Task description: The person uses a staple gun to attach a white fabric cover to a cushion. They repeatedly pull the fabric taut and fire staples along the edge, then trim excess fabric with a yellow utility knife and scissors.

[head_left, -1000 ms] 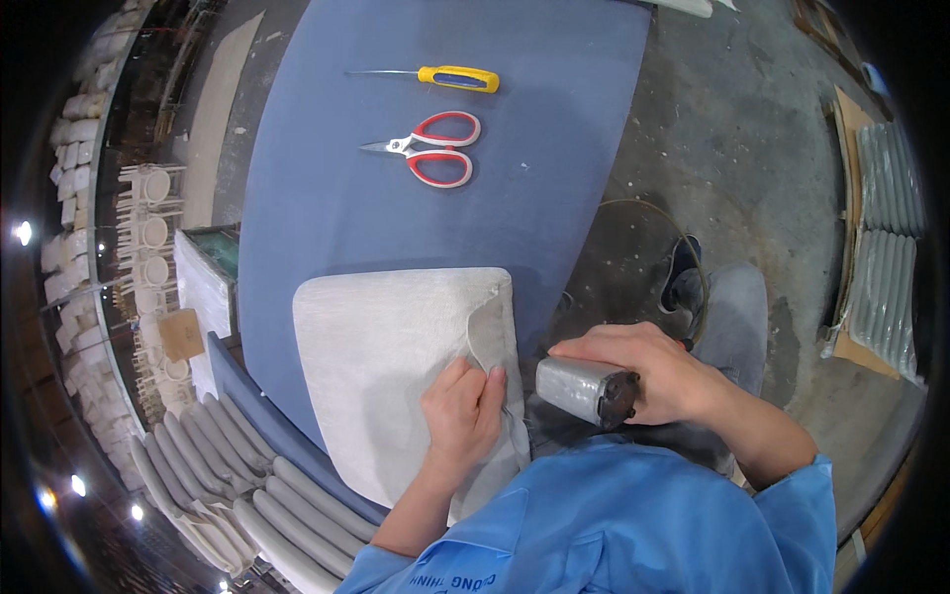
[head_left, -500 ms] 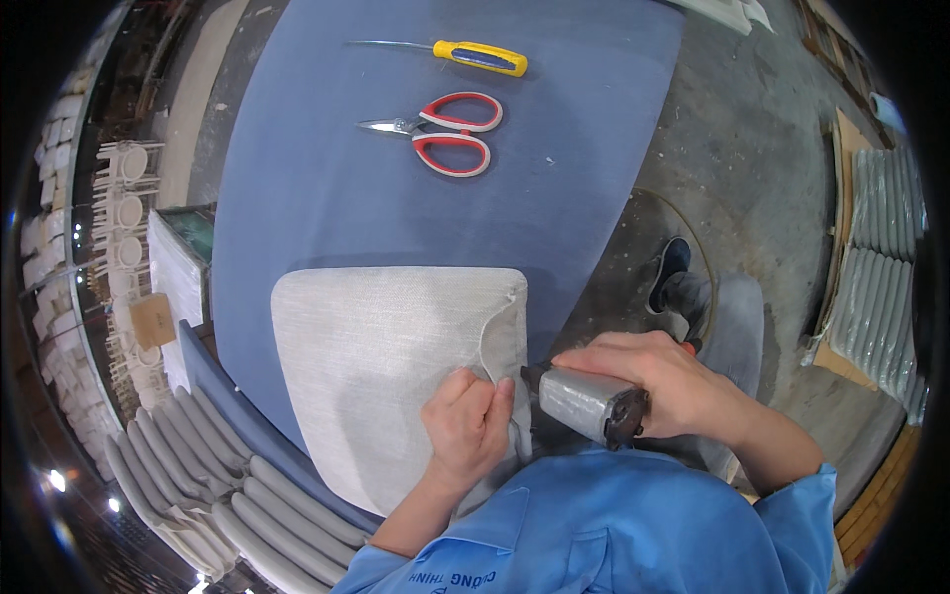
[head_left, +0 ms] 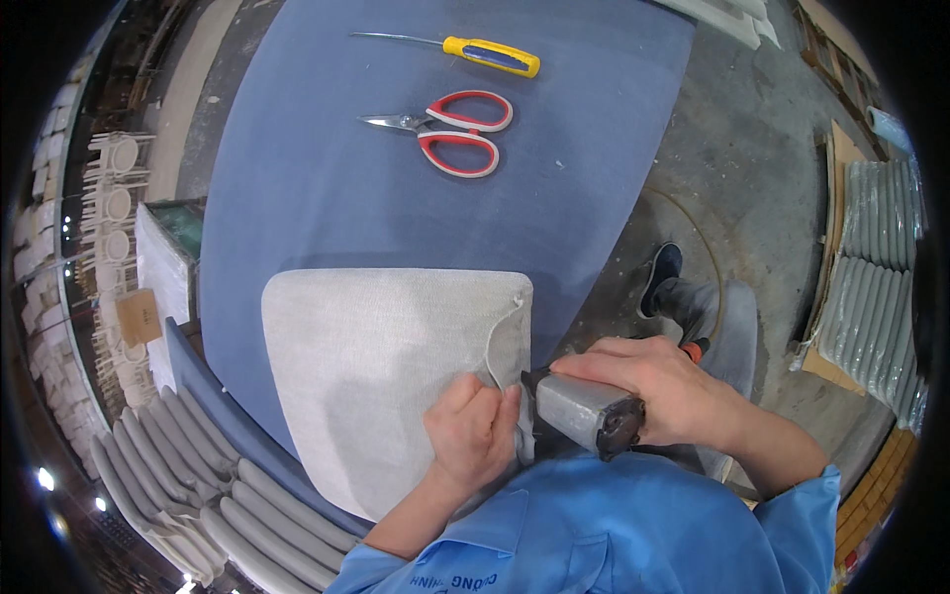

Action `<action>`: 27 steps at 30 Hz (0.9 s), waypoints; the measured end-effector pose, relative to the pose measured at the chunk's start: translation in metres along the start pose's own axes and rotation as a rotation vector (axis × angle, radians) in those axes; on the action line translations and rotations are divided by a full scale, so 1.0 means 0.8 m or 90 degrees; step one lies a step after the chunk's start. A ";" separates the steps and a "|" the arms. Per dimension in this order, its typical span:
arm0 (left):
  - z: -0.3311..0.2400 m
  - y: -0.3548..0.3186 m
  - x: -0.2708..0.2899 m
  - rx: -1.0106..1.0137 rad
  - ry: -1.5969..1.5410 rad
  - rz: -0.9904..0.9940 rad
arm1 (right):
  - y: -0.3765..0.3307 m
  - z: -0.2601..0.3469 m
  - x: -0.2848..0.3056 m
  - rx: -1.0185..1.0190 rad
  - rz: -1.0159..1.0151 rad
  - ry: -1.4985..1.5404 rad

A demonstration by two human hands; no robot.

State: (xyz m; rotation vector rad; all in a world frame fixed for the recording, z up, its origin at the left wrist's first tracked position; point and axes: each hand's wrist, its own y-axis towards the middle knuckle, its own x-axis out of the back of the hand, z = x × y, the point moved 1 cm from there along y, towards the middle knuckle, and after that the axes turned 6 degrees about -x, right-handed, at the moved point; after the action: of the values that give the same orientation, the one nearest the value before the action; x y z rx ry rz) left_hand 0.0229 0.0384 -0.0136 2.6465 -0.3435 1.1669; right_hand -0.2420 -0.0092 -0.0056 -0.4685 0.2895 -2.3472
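Near blue table (head_left: 336,213)'s near edge, left hand (head_left: 465,431) closed on cushion (head_left: 346,366)'s cloth flap (head_left: 511,342), right hand (head_left: 678,391) wrapped round power tool (head_left: 579,404); cloth slipping could misplace its strike.

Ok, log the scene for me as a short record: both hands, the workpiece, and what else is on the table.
Left hand: gripping a loose fabric flap along the cushion's right side
Right hand: holding a silver-grey tool, its dark nose at the cushion's right edge; contact unclear
Workpiece: pale grey cushion, lying flat
Surface: blue table
Beyond cushion: red-and-white-handled scissors, then yellow-handled screwdriver
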 end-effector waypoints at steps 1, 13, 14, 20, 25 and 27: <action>0.000 0.000 0.000 0.001 -0.003 -0.001 | 0.002 0.002 0.001 -0.004 0.002 -0.006; -0.004 -0.002 -0.010 0.017 0.042 0.008 | 0.005 0.004 -0.005 -0.011 0.003 -0.079; -0.006 -0.003 -0.008 0.012 0.058 0.009 | 0.000 -0.001 -0.008 0.019 -0.023 -0.057; -0.060 -0.008 0.008 0.078 0.166 0.081 | -0.060 -0.040 -0.004 0.108 -0.185 0.107; -0.058 -0.012 -0.014 0.016 0.300 0.060 | -0.071 -0.043 -0.014 0.141 -0.182 0.133; -0.048 -0.012 -0.010 0.032 0.238 0.060 | -0.066 -0.045 -0.017 0.152 -0.156 0.126</action>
State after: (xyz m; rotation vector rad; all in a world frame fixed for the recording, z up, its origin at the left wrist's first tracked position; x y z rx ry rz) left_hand -0.0059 0.0604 0.0049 2.4015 -0.3735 1.6820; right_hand -0.2799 0.0410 -0.0242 -0.1632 0.0410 -2.6304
